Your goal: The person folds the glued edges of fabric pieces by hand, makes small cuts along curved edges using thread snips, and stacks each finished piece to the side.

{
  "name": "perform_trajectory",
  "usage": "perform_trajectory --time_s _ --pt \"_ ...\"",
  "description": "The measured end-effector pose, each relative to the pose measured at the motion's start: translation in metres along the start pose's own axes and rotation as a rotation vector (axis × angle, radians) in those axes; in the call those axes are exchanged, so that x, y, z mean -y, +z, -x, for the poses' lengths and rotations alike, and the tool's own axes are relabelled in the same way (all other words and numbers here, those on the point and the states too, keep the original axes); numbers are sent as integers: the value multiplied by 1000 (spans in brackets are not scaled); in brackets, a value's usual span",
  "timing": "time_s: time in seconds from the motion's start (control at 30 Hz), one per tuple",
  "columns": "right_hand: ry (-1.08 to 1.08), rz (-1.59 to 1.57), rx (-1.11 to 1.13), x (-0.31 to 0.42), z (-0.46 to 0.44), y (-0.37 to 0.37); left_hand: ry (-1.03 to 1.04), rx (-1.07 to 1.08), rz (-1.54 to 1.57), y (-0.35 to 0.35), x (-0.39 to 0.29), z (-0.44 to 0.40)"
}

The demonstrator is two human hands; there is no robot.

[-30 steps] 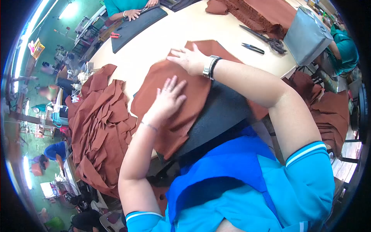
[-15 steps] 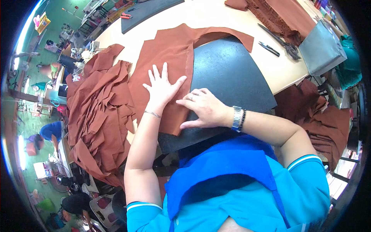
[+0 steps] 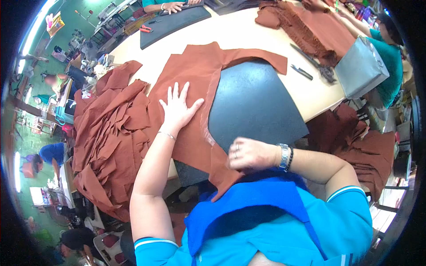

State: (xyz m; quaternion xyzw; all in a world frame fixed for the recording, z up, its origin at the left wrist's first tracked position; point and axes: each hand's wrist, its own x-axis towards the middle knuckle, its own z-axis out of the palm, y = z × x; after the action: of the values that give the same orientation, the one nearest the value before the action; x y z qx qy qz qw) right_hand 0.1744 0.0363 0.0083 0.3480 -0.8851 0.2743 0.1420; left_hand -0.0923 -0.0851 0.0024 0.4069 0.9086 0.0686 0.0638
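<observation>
A rust-brown cut fabric piece [image 3: 188, 73] lies over a dark, smooth board [image 3: 257, 102] on the table. Its long curved edge shows a pale, frayed-looking line. My left hand [image 3: 179, 108] rests flat on the fabric with fingers spread, pressing near the middle. At the lower right, my right hand [image 3: 253, 154] is closed at the fabric's near end, which is drawn toward me over the board's edge; its fingertips are partly hidden and slightly blurred.
A heap of brown fabric pieces [image 3: 111, 133] sits at left, with more brown cloth [image 3: 368, 150] at right. Thread snips [image 3: 301, 72], a grey metal box [image 3: 361, 68] and a red-handled tool [image 3: 145, 29] are on the table. Co-workers' hands [image 3: 172, 7] work at the far side.
My right hand has moved toward me and right, closing and pulling the fabric's near end along. My left hand stays spread on the cloth. Co-workers have come into view at the far side.
</observation>
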Motion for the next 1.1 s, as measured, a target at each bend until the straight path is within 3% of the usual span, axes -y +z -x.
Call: perform_trajectory --time_s 0.03,0.07,0.1,0.2,0.33,0.43,0.63,0.87,1.0,1.1 --pt "-6 38 129 5 5 -9 9 -7 -5 -1 -1 1" --pt "24 -110 37 2 10 -25 20 9 -3 -1 -1 3" --pt "143 -61 -4 -6 12 -44 38 46 18 -5 -6 10" --pt "463 385 -410 -72 36 -81 -12 213 -64 -32 -38 32" --pt "718 778 -358 -142 52 -113 -45 -13 -39 -33 -53 -13" --pt "797 776 -238 -186 63 -110 143 -57 76 -17 -48 -68" --pt "590 894 -169 -191 88 -116 -40 208 112 -12 -63 -91" --pt "542 867 -133 -150 140 -134 -32 193 208 -8 -56 -92" --pt "983 640 -531 -135 164 -131 125 -139 180 5 -47 -54" --pt "983 628 -425 -146 201 -124 191 -112 102 0 -55 19"
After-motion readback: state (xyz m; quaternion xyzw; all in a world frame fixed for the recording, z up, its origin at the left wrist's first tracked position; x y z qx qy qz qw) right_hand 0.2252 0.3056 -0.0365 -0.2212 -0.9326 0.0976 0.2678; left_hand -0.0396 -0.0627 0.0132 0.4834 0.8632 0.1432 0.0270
